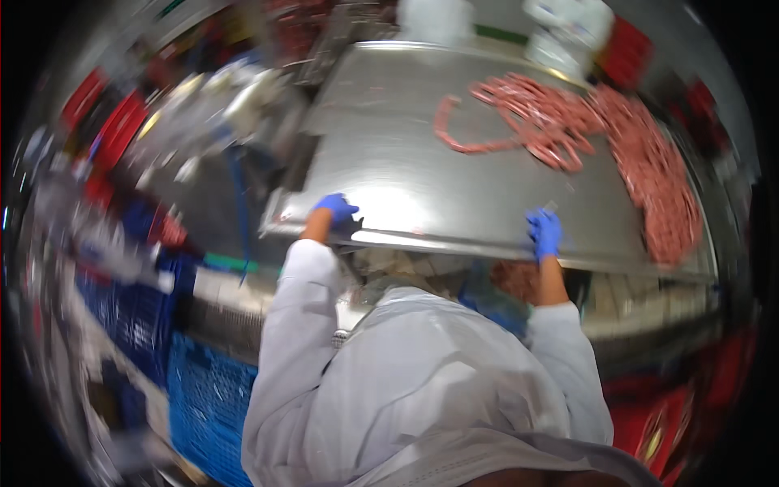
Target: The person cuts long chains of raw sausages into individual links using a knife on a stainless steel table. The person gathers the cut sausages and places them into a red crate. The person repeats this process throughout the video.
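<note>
A steel work table [389, 146] lies before me. My left hand [336, 207], in a blue glove, is at its near left edge with the fingers bent down. A small dark patch shows under those fingers; I cannot tell whether it is an object or a shadow. Farther right, my right hand [544, 232], also gloved in blue, hovers over or rests on the near edge with curled fingers. By its fingertips is a faint, clear scrap [551, 207], too blurred to tell if it is held. Linked raw sausages [535, 115] lie coiled beyond my right hand, one strand trailing left.
A thicker pile of sausages [657, 176] runs along the table's right side. Blue crates [207, 402] stand at lower left, a red crate [663, 420] at lower right. Two people in white stand beyond the far edge. Blurred white goods [243, 97] cover a surface at left.
</note>
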`<state>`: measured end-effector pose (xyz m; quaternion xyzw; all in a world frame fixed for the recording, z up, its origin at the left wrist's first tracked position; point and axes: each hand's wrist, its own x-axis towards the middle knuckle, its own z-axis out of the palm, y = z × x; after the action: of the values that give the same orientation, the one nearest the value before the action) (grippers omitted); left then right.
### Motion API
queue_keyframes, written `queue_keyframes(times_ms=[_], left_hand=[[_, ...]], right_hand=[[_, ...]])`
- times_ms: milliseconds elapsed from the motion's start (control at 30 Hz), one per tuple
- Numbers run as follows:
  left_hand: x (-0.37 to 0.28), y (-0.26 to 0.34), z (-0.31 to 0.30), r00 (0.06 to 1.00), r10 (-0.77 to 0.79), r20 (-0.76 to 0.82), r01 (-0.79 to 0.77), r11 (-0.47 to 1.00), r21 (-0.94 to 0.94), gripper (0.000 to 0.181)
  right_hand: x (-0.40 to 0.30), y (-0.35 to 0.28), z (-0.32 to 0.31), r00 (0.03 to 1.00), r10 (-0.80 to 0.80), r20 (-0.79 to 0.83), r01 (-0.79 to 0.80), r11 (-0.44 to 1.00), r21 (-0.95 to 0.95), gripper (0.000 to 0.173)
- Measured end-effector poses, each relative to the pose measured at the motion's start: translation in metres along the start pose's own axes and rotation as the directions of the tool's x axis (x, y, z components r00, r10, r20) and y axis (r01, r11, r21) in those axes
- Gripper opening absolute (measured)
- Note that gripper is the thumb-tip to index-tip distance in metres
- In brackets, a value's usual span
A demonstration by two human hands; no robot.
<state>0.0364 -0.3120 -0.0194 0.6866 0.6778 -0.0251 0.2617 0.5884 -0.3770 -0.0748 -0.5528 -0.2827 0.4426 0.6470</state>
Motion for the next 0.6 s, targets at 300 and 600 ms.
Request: queue_keyframes(times_ms=[300,600], left_hand=[[0.148,0.322,-0.021,0.794,0.594,-0.128,-0.531,0.781,0.328,0.074],[0.254,0.544,0.043,0.618,0.75,-0.235,-0.716,0.661,0.227,0.058]], right_hand=[[-0.028,-0.027,0.008,0.994,-0.03,-0.101,0.029,0.999,-0.018,0.029],[-0.034,-0.017,0.006,0.979,-0.15,-0.135,0.143,0.988,-0.054,0.027]])
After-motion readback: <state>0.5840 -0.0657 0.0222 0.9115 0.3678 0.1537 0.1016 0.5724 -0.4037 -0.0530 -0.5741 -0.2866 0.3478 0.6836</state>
